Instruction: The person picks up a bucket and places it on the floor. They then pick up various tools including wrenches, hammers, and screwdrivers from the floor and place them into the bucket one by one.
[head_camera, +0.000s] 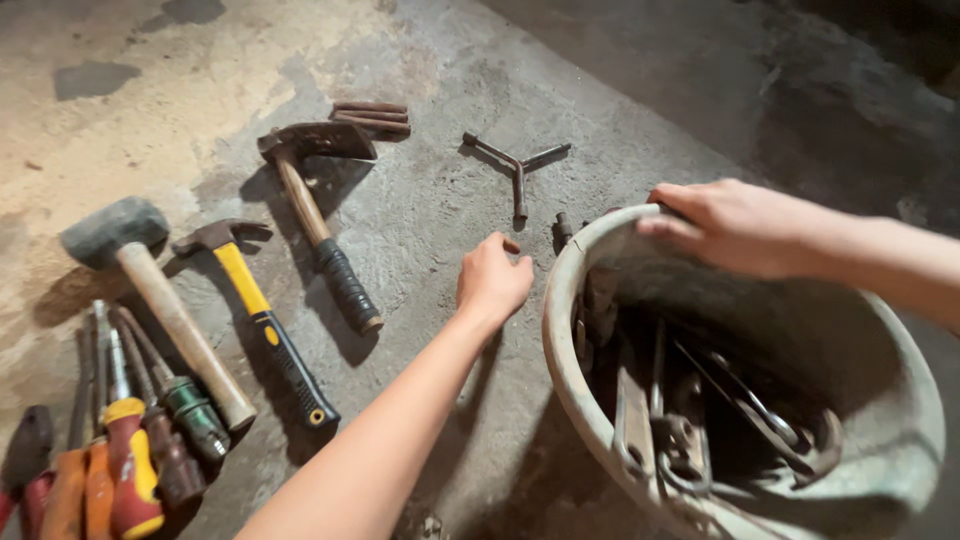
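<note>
**Bucket of rusty tools, lots of ways to get nicked**

Right hand (735, 225) rests on the far rim of the bucket (905, 400), fingers curled over the edge at about 12 o'clock of the bucket. Left hand (492, 278) hovers over the concrete floor (640, 90), loosely curled, holding nothing I can see. The closest thing to it is the three-armed wrench (517, 165), lying at 12 o'clock from it, and apart from it.

What could go wrong, I reckon: the bucket looks tilted and heavy with spanners (745, 405), so a pull on the rim might tip it and spill the lot. Rusty edges inside could scrape a bare hand reaching in.

Hard to see: the bucket's depths are dark, so I can't sort out the tools in there. The screwdrivers (135, 450) at 8 o'clock are cut off by the frame. The small piece (563, 228) by the rim is too small to identify.
</note>
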